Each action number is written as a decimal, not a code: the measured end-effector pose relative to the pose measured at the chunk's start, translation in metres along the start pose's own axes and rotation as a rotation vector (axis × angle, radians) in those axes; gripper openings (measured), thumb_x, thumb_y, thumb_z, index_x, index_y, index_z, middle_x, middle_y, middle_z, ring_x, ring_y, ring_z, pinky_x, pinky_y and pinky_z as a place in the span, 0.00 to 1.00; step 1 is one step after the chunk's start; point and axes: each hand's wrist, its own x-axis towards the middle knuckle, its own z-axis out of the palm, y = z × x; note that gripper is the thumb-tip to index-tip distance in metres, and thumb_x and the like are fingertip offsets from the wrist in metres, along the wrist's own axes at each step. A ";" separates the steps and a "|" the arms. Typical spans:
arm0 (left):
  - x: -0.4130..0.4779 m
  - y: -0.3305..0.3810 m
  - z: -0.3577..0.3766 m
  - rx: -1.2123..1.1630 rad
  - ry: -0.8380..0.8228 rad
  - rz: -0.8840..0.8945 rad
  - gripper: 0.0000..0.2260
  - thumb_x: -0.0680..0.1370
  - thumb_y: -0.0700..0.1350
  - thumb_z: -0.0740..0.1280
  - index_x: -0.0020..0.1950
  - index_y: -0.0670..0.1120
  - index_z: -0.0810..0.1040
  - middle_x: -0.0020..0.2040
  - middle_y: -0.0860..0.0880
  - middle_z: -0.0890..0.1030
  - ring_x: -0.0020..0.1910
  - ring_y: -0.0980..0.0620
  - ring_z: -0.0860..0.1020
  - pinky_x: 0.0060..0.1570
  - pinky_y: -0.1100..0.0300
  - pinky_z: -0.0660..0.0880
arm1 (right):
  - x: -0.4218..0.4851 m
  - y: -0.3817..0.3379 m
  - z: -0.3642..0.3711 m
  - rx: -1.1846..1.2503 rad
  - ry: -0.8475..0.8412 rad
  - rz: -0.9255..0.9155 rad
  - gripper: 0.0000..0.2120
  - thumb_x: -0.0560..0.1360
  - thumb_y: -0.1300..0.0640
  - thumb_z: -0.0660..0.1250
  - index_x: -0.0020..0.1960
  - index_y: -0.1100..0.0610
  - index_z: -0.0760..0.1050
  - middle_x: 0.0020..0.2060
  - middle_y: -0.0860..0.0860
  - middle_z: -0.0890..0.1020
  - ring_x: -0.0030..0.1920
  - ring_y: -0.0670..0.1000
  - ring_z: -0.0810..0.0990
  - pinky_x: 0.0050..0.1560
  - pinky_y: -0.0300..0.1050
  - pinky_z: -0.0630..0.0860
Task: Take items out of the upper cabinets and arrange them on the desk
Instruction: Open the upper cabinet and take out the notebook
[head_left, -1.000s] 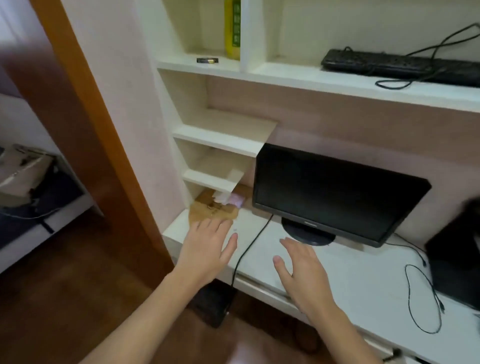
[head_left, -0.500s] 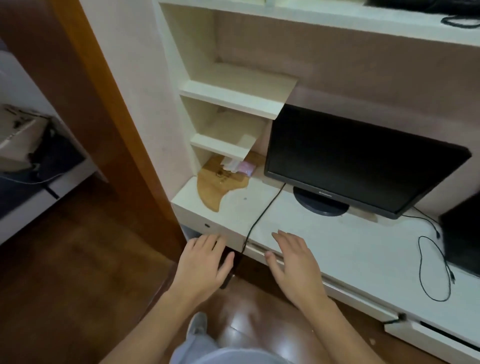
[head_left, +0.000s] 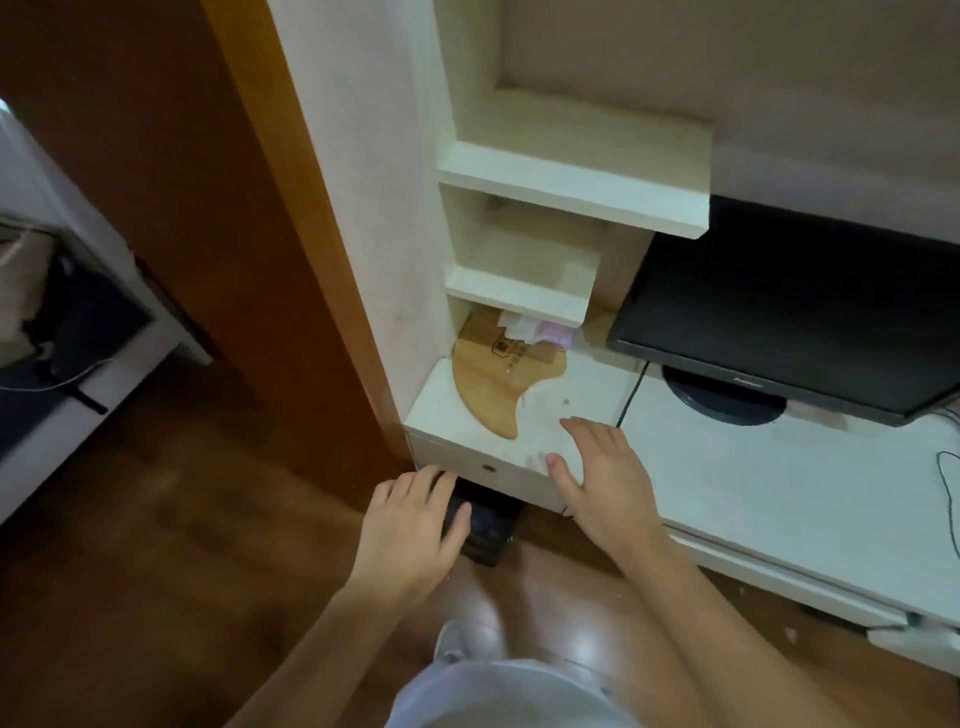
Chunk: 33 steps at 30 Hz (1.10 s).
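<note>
- Bare left grip (head_left: 410, 525): fingers loosely spread, palm down, holding nothing; low in front of the worktop (head_left: 753, 493), below its front edge, fingertips against the dark object (head_left: 491, 525) on the floor under the corner.
- Bare right grip (head_left: 605, 478): fingers spread and fairly straight, holding nothing; over the worktop's left front corner, thumb near the front edge; contact with the surface impossible to tell.
- Curved wooden board (head_left: 491, 382): flat on the worktop's left corner, 1 pointed end toward the front, near the right grip's fingertips but apart from them; back end tucked under the lower shelf (head_left: 519, 299).
- White and pink papers (head_left: 535, 330): on the board's back end, partly hidden by the lower shelf.
- Wider upper shelf (head_left: 571, 189): stepped above the lower one, 2 white ledges in all over that corner.
- Black monitor (head_left: 789, 312): upright on a round stand (head_left: 722, 402), right of the board, screen dark.
- Thin black cable (head_left: 631, 395): from beneath the monitor toward the front, lost behind the right grip.
- White drawer front (head_left: 519, 480): under the corner, with 1 small dark hole.
- Glossy brown floor (head_left: 156, 571); a grey shoe (head_left: 452, 642) and pale clothing at the bottom edge.
- Orange-brown door frame (head_left: 291, 208): left of the white side panel.
</note>
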 end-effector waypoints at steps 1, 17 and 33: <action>0.006 -0.006 0.001 0.007 -0.016 0.024 0.22 0.80 0.57 0.55 0.61 0.47 0.81 0.58 0.49 0.83 0.55 0.49 0.81 0.54 0.52 0.77 | -0.001 0.000 0.003 -0.003 0.003 0.020 0.23 0.82 0.44 0.59 0.73 0.53 0.71 0.70 0.49 0.75 0.70 0.52 0.70 0.70 0.50 0.70; 0.067 0.033 0.014 0.037 -0.107 0.326 0.22 0.80 0.57 0.54 0.62 0.46 0.79 0.58 0.48 0.82 0.55 0.48 0.80 0.54 0.52 0.76 | -0.066 0.037 0.012 -0.020 0.011 0.239 0.24 0.80 0.48 0.64 0.73 0.57 0.70 0.68 0.53 0.76 0.69 0.55 0.71 0.69 0.48 0.68; 0.189 0.054 -0.215 0.096 0.331 0.389 0.28 0.81 0.61 0.49 0.68 0.46 0.75 0.63 0.47 0.80 0.60 0.45 0.77 0.58 0.48 0.73 | 0.055 -0.041 -0.235 -0.323 0.385 -0.121 0.25 0.81 0.43 0.59 0.74 0.55 0.66 0.68 0.52 0.76 0.67 0.55 0.73 0.61 0.51 0.74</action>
